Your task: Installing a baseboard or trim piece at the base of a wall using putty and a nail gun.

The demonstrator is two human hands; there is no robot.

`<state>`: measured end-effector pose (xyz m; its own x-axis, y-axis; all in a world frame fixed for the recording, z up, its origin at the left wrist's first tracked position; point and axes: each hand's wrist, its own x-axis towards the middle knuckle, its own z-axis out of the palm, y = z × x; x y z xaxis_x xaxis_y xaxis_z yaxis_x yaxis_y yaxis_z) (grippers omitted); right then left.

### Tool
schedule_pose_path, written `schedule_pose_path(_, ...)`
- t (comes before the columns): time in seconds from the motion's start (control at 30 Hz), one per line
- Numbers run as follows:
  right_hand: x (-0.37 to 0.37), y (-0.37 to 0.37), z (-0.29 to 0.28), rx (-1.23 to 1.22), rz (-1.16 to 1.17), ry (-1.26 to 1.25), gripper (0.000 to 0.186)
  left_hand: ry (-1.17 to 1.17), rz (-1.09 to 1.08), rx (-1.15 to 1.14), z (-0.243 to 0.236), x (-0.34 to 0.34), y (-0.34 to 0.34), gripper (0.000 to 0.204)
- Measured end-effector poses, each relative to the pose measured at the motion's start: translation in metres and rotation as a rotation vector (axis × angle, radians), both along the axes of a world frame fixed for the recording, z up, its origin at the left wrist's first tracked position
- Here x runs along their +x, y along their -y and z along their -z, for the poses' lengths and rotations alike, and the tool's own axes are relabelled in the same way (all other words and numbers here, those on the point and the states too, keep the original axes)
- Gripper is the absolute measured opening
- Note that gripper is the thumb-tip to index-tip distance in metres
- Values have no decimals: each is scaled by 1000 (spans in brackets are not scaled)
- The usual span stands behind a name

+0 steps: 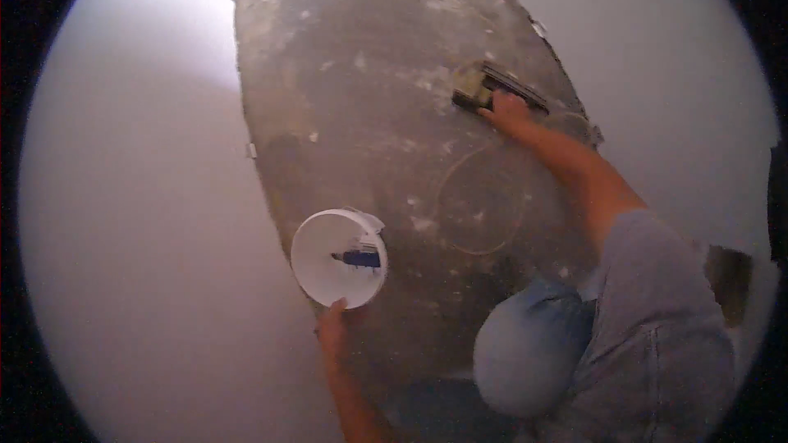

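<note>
At the lower left, my left hand [332, 328] pinches the near rim of a white bucket [324, 267]. A tool with a blue handle [359, 258] leans inside it; its far end is hard to make out. My right arm reaches far out to the right, over the floor. There my right hand [510, 109] closes around a flat, rectangular tool [474, 92], dark along its long edges with a yellowish part at its left end. It lies low over the floor; whether it touches cannot be made out.
The brown-grey floor [369, 115] is stained with pale smears and crumbs. White walls rise on the left [139, 238] and right [657, 74], the left one close beside the bucket. My bent knee [525, 353] is at the lower right. A dark brown patch [729, 283] shows at the far right.
</note>
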<state>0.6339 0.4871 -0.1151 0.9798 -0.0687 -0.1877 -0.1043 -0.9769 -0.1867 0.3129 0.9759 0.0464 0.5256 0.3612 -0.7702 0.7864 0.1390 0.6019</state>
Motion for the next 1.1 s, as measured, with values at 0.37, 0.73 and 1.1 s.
schedule_pose_path(0.37, 39, 22, -13, 74, -92, -212, 53, 6, 30, 56, -135, 186, 14, 45)
schedule_pose_path(0.73, 55, 41, 6, 81, -113, -371, 73, -65, 199, 113, -117, 409, 15, 42)
schedule_pose_path(1.1, 59, 18, -1, -14, -54, -258, 52, -117, 600, 226, -98, 707, -32, 42)
